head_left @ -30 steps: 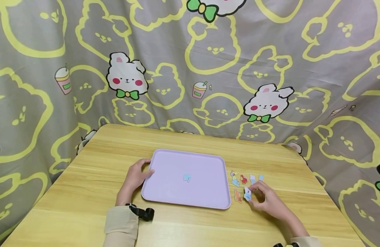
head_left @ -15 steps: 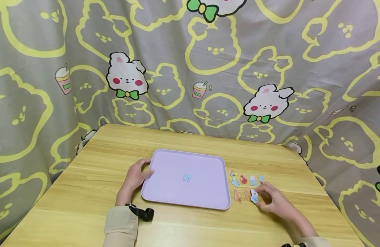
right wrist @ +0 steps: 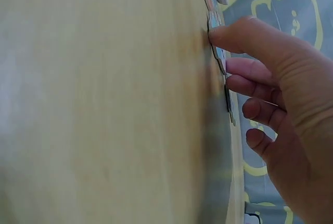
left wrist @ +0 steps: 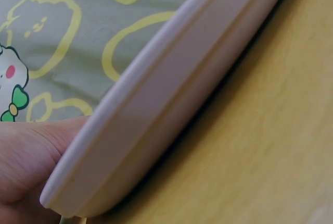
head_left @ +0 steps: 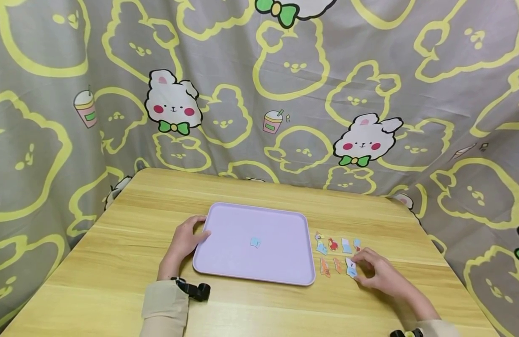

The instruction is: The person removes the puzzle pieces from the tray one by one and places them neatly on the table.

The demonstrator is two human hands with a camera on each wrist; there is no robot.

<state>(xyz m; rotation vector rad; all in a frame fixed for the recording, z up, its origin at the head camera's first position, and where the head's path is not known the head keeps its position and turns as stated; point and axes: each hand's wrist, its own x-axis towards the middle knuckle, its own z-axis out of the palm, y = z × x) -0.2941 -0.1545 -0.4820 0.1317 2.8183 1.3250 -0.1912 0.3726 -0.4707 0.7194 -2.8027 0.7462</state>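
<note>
My left hand (head_left: 186, 239) holds the lilac tray (head_left: 259, 213) at its left edge, thumb over the rim. In the left wrist view the tray's side (left wrist: 156, 91) partly hides that hand (left wrist: 26, 156). Near the tray's middle lies one light blue puzzle piece (head_left: 255, 242). To the right of the tray, my right hand (head_left: 379, 273) pinches a white and blue puzzle piece (head_left: 350, 267) between thumb and fingers, low at the tabletop. The right wrist view shows the thumb of this hand (right wrist: 291, 73) against the piece's edge.
Two short rows of puzzle pieces lie right of the tray: an orange piece (head_left: 324, 267), a smaller orange one (head_left: 337, 265), a red one (head_left: 332, 244), a pink and blue one (head_left: 346, 245) and others. A patterned curtain (head_left: 242, 117) hangs behind the wooden table (head_left: 251, 309).
My right hand has moved right with the white and blue piece, to the right end of the front row, uncovering the small orange piece. The left hand and tray have stayed put.
</note>
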